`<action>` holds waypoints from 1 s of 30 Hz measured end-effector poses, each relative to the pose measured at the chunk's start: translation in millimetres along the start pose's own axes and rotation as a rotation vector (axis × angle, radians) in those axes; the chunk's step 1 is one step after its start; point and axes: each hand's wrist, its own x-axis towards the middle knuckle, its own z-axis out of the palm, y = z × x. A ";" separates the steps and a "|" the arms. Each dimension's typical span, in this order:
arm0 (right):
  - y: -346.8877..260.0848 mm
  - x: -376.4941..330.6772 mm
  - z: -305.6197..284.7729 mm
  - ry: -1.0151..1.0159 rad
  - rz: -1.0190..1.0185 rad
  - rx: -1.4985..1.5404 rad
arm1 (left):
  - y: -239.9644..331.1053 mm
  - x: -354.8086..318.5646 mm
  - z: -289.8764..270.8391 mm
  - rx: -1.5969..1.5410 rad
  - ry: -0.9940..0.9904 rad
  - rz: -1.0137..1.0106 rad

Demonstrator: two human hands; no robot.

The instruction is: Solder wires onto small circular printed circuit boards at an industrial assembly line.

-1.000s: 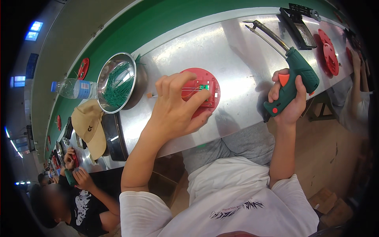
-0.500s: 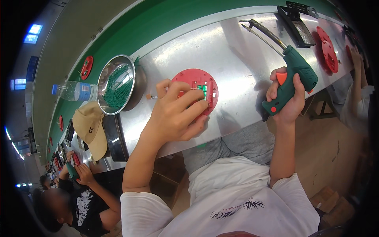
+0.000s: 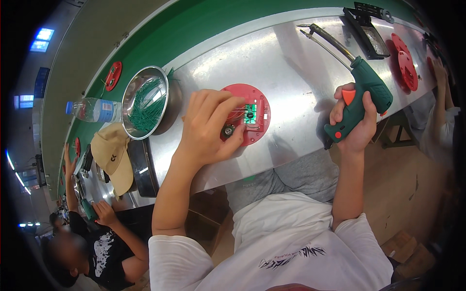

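A round red plastic housing (image 3: pixel 253 137) lies on the metal bench before me. Set into it are a small green circuit board (image 3: pixel 250 114) with thin wires and a round metal part (image 3: pixel 228 130). My left hand (image 3: pixel 206 126) rests over the housing's left side, thumb and forefinger spread apart beside the board; its other fingers are bent and partly hidden. My right hand (image 3: pixel 357 121) grips a green soldering gun (image 3: pixel 370 87) with an orange trigger. The gun's metal tip (image 3: pixel 303 25) points up and left, well away from the housing.
Left stand a steel bowl (image 3: pixel 167 104) of green wires, a plastic bottle (image 3: pixel 92 110), a tan cap (image 3: pixel 111 155) and a black tray (image 3: pixel 142 169). Far right are a black soldering stand (image 3: pixel 371 39) and red discs (image 3: pixel 407 70). A co-worker (image 3: pixel 104 257) sits at left, another at right.
My left hand has shifted slightly left and its fingers have drawn back, uncovering the circuit board and round metal part. The soldering gun has barely moved. The left co-worker's arm has reached out.
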 end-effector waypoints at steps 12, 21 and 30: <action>0.5 -0.8 0.1 0.010 -0.014 -0.010 | -13.2 -3.4 -3.0 0.015 -0.044 0.024; 0.9 -2.4 -0.3 0.003 -0.017 0.010 | -8.0 -2.9 -4.1 0.044 -0.075 -0.004; 2.1 -2.2 -2.6 -0.021 -0.026 0.045 | 0.6 -7.5 3.4 0.244 -0.084 -0.094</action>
